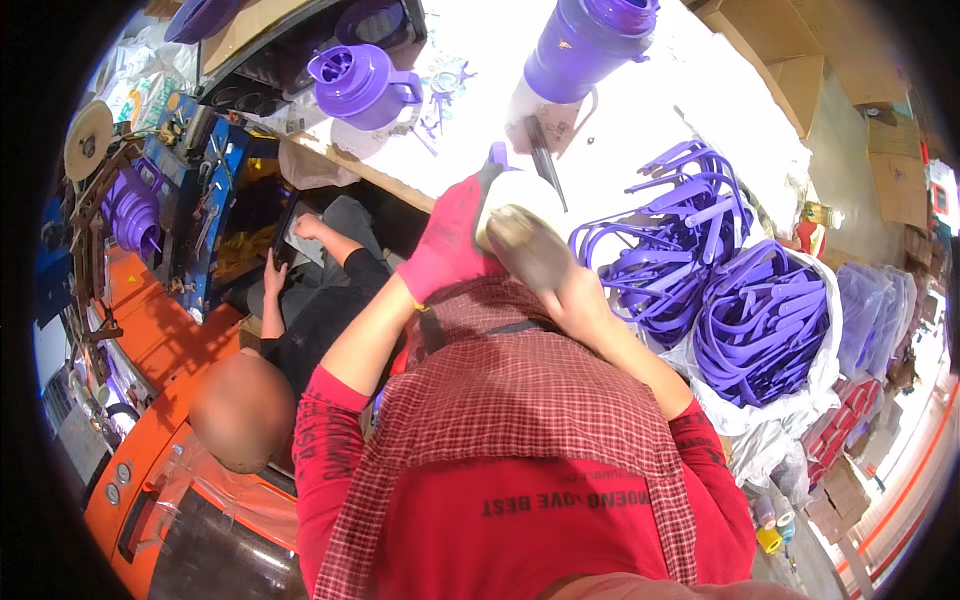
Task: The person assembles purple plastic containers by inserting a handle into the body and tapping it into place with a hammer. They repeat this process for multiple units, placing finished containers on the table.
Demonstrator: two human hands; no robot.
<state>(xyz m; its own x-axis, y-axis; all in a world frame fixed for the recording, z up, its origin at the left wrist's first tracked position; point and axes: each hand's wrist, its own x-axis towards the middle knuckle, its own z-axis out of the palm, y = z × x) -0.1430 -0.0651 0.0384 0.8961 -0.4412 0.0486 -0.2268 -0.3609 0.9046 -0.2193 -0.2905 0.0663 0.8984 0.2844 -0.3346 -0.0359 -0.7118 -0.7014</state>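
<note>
My left hand (448, 248), in a pink glove, grips a round white plastic piece (518, 192) with a small purple part at its top, held over the edge of the white table (640, 130). My bare right hand (532, 252) is closed in a fist against the same piece. A thin dark blade (545, 160) sticks up from that fist across the piece. Just beyond stands a purple jug (585, 45) with a pale base.
A second purple jug (362, 85) stands at the table's left. Two white bags of purple handles (680, 250) (762, 325) sit at my right. A seated co-worker (320, 290) holds a phone (287, 230) at my left, beside an orange machine (150, 330). Cardboard boxes (890, 160) lie far right.
</note>
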